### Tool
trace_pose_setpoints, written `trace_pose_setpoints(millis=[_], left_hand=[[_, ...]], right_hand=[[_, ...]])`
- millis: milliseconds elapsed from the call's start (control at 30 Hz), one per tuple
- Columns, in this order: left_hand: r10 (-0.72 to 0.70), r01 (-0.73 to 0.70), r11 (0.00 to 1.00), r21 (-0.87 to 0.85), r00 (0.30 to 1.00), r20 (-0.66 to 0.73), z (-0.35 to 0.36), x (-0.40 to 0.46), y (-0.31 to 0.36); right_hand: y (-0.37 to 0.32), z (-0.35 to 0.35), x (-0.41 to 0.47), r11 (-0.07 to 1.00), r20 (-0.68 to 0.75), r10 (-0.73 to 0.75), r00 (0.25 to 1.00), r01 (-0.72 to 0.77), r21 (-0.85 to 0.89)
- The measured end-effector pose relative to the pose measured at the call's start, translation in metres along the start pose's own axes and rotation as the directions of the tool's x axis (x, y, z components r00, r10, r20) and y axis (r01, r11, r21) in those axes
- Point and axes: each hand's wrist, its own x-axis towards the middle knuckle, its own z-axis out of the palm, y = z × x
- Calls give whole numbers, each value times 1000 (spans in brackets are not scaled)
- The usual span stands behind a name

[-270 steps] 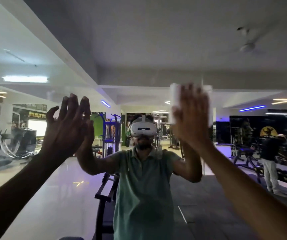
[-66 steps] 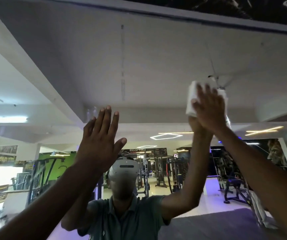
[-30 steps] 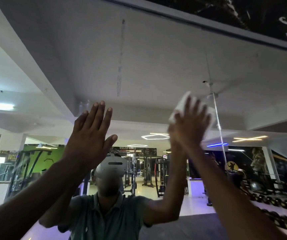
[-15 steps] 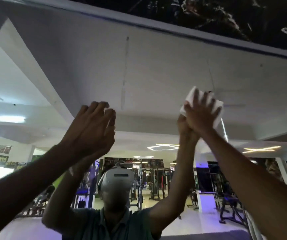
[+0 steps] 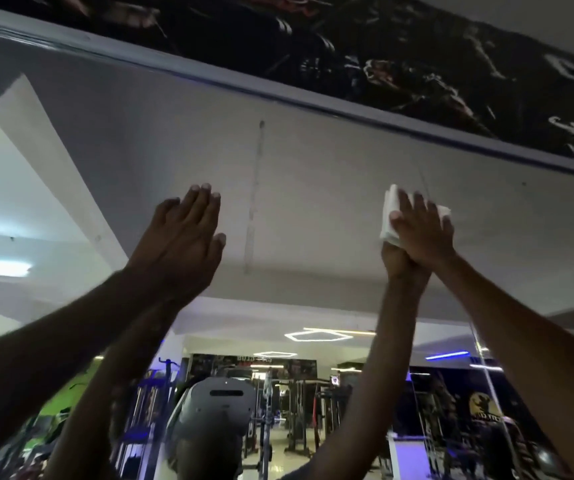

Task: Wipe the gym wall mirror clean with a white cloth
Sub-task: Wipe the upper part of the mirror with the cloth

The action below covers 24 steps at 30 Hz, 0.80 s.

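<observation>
Mirror: wall mirror fills most of the view, its top edge a pale strip slanting down to the right under a dark printed banner.
Streak: a thin vertical mark runs down the glass between the two hands.
Right hand: right hand is raised high with fingers straight and spread, palm pressing the white cloth flat against the glass; its reflection meets it just below at the heel of the palm.
Cloth: folded, showing at the hand's left side and past the fingertips on the right, close under the mirror's top edge.
Left hand: left hand is lifted beside the streak, fingers straight and together, thumb out, holding nothing; whether it touches the glass I cannot tell.
Reflection: a white headset sits low in the centre, with gym machines, hexagonal ceiling lights and a blue light strip behind it.
Change from half a second ago: the left fingers, then bent over, are now straightened; the cloth sits nearer the top strip, and the view tilts further up so the headset has dropped lower.
Change from nine seconds ago: both hands work far higher on the mirror than the face-level spot then.
</observation>
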Motion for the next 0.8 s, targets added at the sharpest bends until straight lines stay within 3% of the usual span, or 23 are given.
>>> trace_pose_setpoints(millis=[67,133,200,267,367,433,500,567,633,700,800], left_hand=[[-24,23,1000,-20,999,-44,10,-3,3],[-31,30,999,-20,998,-60,13,-4,3],[-28,26,999,-23,997,-76,13,-4,1],[-19,17,1000,-23,995,-98,14,-5,-1],[-8,5,1000,-26,994,-105,16,-6,-1],[-10,8,1000,-15,993,-121,16,-5,-3],[-7,6,1000,-13,993,-117,17,-4,-2],[-16,16,1000,-8,993,-114,19,-4,-2],[-19,19,1000,0,993,-120,20,-4,-3],[-20,20,1000,-2,992,-128,20,-4,-2],[-10,10,1000,3,992,-126,19,-4,-4]], right_hand=[[-27,-2,10,987,-3,138,990,-137,79],[-89,1,2,990,-34,112,993,-109,89],[-162,8,-28,989,-108,-134,985,140,46],[-205,13,-57,902,-80,-430,899,431,-7],[-177,7,-39,793,-26,-607,795,603,-83],[-124,5,7,880,-68,-469,881,459,-118],[-68,-3,44,984,-77,-165,983,159,-75],[-43,-9,62,996,-42,83,996,-82,28],[-62,-15,65,974,33,199,979,-201,103],[-112,-11,61,989,20,121,992,-122,87],[-209,3,22,968,-86,-247,965,249,16]])
